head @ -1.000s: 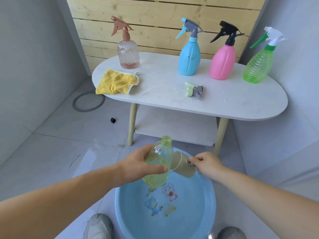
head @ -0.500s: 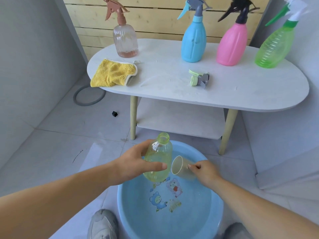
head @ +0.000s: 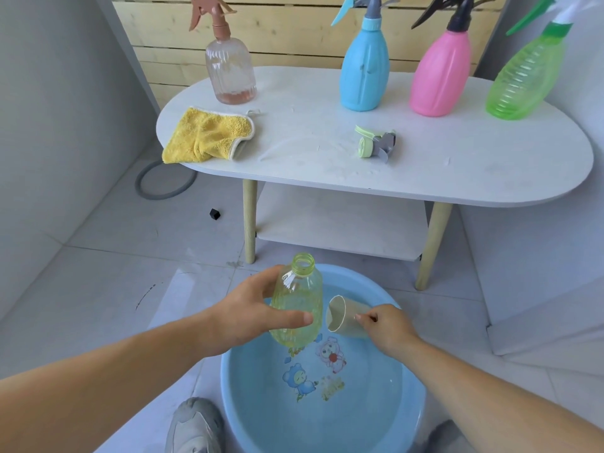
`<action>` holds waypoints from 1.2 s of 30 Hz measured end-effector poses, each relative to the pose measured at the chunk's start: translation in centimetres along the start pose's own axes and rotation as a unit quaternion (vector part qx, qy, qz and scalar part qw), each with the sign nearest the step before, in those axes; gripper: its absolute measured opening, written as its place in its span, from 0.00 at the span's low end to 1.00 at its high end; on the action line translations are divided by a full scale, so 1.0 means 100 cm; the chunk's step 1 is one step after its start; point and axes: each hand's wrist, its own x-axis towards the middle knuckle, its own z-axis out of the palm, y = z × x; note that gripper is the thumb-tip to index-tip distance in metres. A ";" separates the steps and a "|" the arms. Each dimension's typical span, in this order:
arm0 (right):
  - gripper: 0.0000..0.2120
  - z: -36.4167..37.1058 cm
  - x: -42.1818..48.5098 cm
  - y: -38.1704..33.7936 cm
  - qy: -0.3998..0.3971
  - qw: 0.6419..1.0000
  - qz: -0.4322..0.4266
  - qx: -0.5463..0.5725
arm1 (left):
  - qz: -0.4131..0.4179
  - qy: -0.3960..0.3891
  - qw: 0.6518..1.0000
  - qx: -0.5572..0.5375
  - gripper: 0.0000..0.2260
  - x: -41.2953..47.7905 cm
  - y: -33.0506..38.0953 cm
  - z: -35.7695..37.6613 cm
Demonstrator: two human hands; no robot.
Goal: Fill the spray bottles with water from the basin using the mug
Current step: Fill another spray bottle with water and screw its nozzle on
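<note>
1. Left hand grips the uncapped yellow-green bottle above the basin.
2. Right hand holds the tipped mug just beside the bottle, above the basin.

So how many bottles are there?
5. Four stand on the white table: the clear bottle, blue bottle, pink bottle and green bottle. The left hand holds the yellow-green bottle, sprayer off, over the basin. None seem hidden.
</note>
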 end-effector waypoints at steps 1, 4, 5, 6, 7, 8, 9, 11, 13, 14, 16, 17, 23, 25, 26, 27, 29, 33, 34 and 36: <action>0.24 0.000 0.000 0.000 0.000 1.000 0.000 0.000 | -0.001 0.000 1.000 -0.002 0.26 0.000 0.000 0.000; 0.24 0.000 0.001 0.000 -0.002 1.000 0.002 0.007 | -0.002 0.000 1.000 -0.005 0.26 0.000 0.000 0.000; 0.25 0.000 0.001 0.000 -0.004 1.000 0.002 0.008 | -0.003 -0.001 1.000 -0.006 0.26 0.000 0.000 0.000; 0.25 0.001 0.001 0.000 -0.005 1.000 0.001 0.009 | -0.003 -0.002 1.000 -0.006 0.26 0.001 0.000 0.000; 0.25 0.001 0.001 0.000 -0.006 1.000 -0.002 0.010 | -0.003 -0.002 1.000 -0.006 0.26 0.001 0.000 -0.001; 0.25 0.001 0.001 0.000 -0.007 1.000 -0.004 0.011 | -0.003 -0.002 1.000 -0.008 0.26 0.001 0.000 -0.001; 0.25 0.001 0.001 0.000 -0.008 1.000 -0.005 0.011 | -0.003 -0.001 1.000 -0.010 0.26 0.001 0.000 0.000; 0.25 0.001 0.000 0.000 -0.009 1.000 -0.003 0.008 | -0.001 0.001 1.000 -0.017 0.27 0.001 0.000 0.000; 0.24 0.001 -0.001 0.000 -0.013 1.000 0.003 0.006 | 0.000 0.005 1.000 -0.019 0.27 -0.001 0.001 0.001; 0.24 0.001 -0.001 0.000 -0.014 1.000 0.004 0.006 | 0.000 0.005 1.000 -0.021 0.28 -0.001 0.001 0.001; 0.24 0.000 -0.003 -0.001 -0.014 1.000 0.006 0.014 | 0.000 0.002 1.000 -0.025 0.27 -0.002 0.000 0.000; 0.24 -0.002 -0.003 -0.002 -0.013 1.000 0.008 0.025 | 0.000 0.002 1.000 -0.024 0.27 -0.002 0.000 0.000; 0.23 -0.024 -0.012 -0.009 -0.012 0.991 0.017 0.134 | 0.001 -0.003 1.000 -0.023 0.26 -0.005 0.003 -0.004; 0.21 -0.038 -0.021 -0.018 -0.008 0.987 0.002 0.162 | 0.001 -0.009 1.000 -0.029 0.28 -0.007 0.005 -0.006; 0.19 -0.046 -0.026 -0.024 -0.008 0.985 -0.004 0.173 | 0.002 -0.013 0.999 -0.032 0.28 -0.009 0.007 -0.006; 0.17 -0.054 -0.031 -0.030 -0.007 0.983 -0.011 0.185 | 0.005 -0.017 0.999 -0.033 0.27 -0.011 0.009 -0.007; 0.15 -0.070 -0.042 -0.041 0.000 0.979 -0.028 0.201 | 0.013 -0.026 0.999 -0.037 0.25 -0.015 0.013 -0.008; 0.14 -0.107 -0.073 -0.062 0.021 0.976 -0.060 0.207 | 0.022 -0.033 0.998 -0.043 0.27 -0.024 0.019 -0.010; 0.14 -0.117 -0.082 -0.066 0.028 0.974 -0.066 0.217 | 0.022 -0.034 0.998 -0.052 0.27 -0.026 0.020 -0.009; 0.13 -0.135 -0.098 -0.073 0.047 0.969 -0.080 0.228 | 0.031 -0.039 0.996 -0.068 0.27 -0.030 0.024 -0.008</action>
